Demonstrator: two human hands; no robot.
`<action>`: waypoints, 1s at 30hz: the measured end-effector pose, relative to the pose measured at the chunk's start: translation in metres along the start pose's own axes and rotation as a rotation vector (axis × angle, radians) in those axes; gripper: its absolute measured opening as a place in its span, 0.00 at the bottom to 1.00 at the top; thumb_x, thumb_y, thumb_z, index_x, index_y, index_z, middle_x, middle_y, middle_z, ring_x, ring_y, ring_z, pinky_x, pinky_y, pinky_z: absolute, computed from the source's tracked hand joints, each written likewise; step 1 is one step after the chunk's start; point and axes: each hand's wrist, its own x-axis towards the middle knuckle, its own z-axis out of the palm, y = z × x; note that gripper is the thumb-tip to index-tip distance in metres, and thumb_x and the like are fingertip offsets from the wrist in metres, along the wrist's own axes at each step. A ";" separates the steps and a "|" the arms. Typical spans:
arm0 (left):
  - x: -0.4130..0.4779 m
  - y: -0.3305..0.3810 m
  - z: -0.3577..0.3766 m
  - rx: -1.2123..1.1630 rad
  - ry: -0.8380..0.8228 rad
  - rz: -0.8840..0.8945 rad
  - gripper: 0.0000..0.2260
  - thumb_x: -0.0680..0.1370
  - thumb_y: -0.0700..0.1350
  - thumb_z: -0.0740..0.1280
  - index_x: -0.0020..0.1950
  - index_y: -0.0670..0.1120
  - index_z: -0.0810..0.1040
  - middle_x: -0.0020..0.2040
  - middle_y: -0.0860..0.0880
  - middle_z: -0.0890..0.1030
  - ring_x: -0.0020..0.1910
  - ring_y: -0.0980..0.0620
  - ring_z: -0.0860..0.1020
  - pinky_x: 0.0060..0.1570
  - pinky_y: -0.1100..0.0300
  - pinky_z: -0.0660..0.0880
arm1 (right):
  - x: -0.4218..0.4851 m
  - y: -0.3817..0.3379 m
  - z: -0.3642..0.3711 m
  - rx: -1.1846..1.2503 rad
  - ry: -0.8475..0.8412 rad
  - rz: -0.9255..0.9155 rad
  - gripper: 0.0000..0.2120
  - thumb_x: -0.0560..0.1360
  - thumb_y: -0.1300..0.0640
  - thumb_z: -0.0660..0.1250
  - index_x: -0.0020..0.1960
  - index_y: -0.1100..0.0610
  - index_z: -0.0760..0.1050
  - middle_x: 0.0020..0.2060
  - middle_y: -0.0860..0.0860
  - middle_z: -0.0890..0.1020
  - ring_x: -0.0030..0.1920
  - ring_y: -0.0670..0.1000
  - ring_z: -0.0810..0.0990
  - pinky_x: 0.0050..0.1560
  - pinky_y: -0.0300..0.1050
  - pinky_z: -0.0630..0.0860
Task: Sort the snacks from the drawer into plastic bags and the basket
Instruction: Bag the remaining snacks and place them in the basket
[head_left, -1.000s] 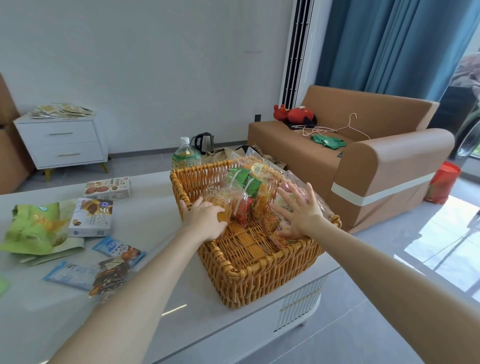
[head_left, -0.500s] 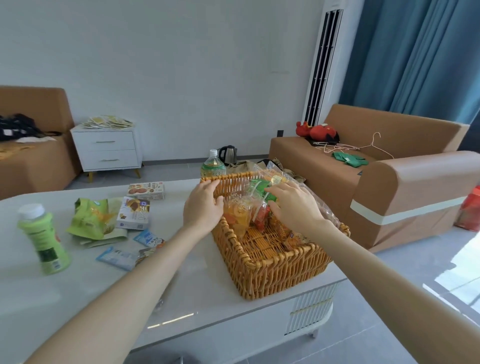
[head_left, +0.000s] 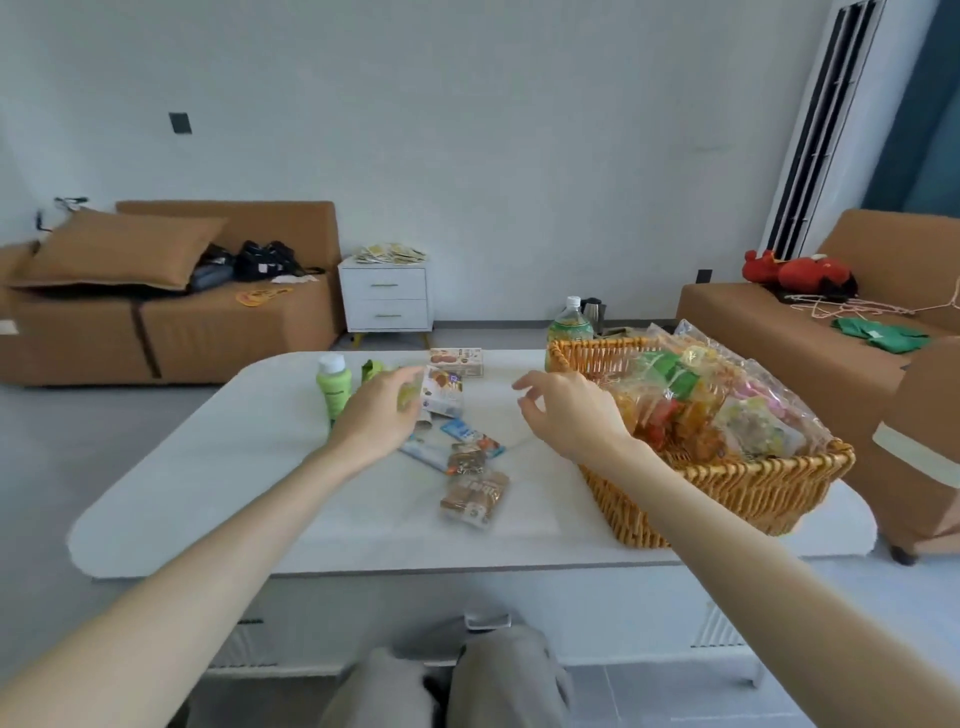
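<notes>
A wicker basket stands on the right of the white table, holding clear plastic bags of snacks. Loose snack packets lie in the table's middle, beside a white snack box, a flat box and a green bag. My left hand hovers over the green bag and box with fingers apart, holding nothing. My right hand is just left of the basket, fingers loosely curled and empty.
A green bottle with a white cap stands left of my left hand. A drinks bottle and kettle sit behind the basket. Brown sofas flank a white nightstand. My knees are under the table's front edge.
Both hands have left the basket and moved left over the table. The view has swung left, so the basket now sits at the right.
</notes>
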 end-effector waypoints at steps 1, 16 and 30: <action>-0.006 -0.009 -0.003 0.001 -0.019 -0.022 0.20 0.79 0.41 0.64 0.71 0.47 0.70 0.66 0.46 0.76 0.63 0.47 0.75 0.60 0.58 0.69 | 0.002 -0.005 0.010 0.012 -0.052 0.024 0.15 0.80 0.54 0.59 0.65 0.51 0.75 0.54 0.47 0.82 0.52 0.52 0.80 0.44 0.44 0.74; 0.009 -0.097 0.063 -0.042 -0.298 -0.152 0.23 0.80 0.43 0.62 0.75 0.49 0.63 0.71 0.48 0.70 0.68 0.48 0.69 0.67 0.57 0.65 | 0.029 0.001 0.192 0.311 -0.489 0.715 0.52 0.68 0.37 0.72 0.78 0.54 0.45 0.73 0.57 0.59 0.73 0.60 0.55 0.69 0.53 0.60; 0.072 -0.150 0.159 0.180 -0.591 -0.229 0.30 0.78 0.43 0.60 0.78 0.55 0.53 0.79 0.51 0.50 0.77 0.43 0.48 0.74 0.45 0.52 | 0.061 0.065 0.170 0.339 -0.530 0.695 0.35 0.74 0.64 0.68 0.73 0.66 0.50 0.57 0.61 0.74 0.57 0.59 0.75 0.49 0.49 0.74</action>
